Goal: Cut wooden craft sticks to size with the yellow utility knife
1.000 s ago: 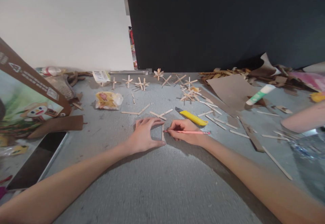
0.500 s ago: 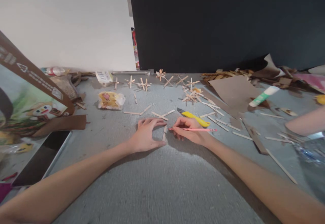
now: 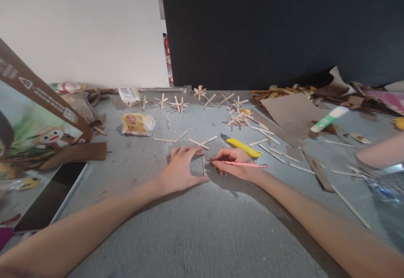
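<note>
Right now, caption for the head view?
Left hand steadies a wooden stick while the right holds a pink pencil beside it, yellow cutter beyond.

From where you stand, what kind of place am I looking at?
Probably a craft workspace: wooden sticks joined into star shapes stand at the back of a grey work surface, with a yellow utility knife and cardboard scraps about. Whether it's a home, school or studio, I can't tell.

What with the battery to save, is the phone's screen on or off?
Off, by the look of it: the phone shows a dark screen with nothing lit.
</note>
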A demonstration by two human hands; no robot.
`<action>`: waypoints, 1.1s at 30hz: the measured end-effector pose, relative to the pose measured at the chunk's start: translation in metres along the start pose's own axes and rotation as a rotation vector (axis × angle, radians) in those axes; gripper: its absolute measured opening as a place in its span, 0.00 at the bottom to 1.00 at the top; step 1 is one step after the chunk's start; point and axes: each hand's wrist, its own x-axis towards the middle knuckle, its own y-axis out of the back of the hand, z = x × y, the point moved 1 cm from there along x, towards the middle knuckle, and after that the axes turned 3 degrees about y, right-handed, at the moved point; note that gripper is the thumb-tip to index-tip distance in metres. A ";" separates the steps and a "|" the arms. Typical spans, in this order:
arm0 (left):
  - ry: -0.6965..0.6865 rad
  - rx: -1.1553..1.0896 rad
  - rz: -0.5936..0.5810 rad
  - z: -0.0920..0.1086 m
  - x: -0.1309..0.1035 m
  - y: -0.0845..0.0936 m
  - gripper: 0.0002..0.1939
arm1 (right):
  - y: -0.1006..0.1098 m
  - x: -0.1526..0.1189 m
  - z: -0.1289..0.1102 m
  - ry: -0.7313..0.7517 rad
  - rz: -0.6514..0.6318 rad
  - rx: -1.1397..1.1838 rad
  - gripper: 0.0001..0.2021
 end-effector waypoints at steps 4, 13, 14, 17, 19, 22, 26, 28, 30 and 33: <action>-0.102 -0.010 -0.066 -0.001 -0.001 0.005 0.32 | 0.001 0.000 -0.002 0.015 0.037 0.019 0.17; -0.125 -0.110 0.180 -0.015 -0.001 0.000 0.25 | 0.002 0.001 -0.008 -0.006 0.078 0.080 0.19; -0.103 -0.035 0.238 -0.013 -0.002 -0.001 0.18 | 0.001 0.001 -0.009 -0.006 0.079 0.084 0.19; -0.088 0.172 0.273 -0.007 -0.005 -0.002 0.04 | 0.001 0.002 -0.009 0.000 0.093 0.091 0.17; -0.103 0.227 0.225 -0.003 -0.007 -0.002 0.01 | 0.001 0.002 -0.009 0.002 0.100 0.080 0.16; -0.109 0.227 0.177 -0.003 -0.006 -0.001 0.04 | 0.002 0.002 -0.008 0.001 0.098 0.048 0.15; -0.087 0.149 0.145 -0.009 -0.001 -0.001 0.05 | 0.003 0.001 -0.006 0.011 0.100 -0.010 0.15; -0.071 0.120 0.138 -0.011 0.001 -0.001 0.06 | 0.002 -0.001 -0.005 0.032 0.082 -0.041 0.15; -0.061 0.111 0.133 -0.013 0.002 -0.002 0.07 | 0.000 -0.004 -0.006 0.055 0.046 -0.065 0.16; -0.054 0.114 0.122 -0.014 0.003 -0.002 0.06 | -0.005 -0.007 -0.009 0.086 -0.008 -0.138 0.16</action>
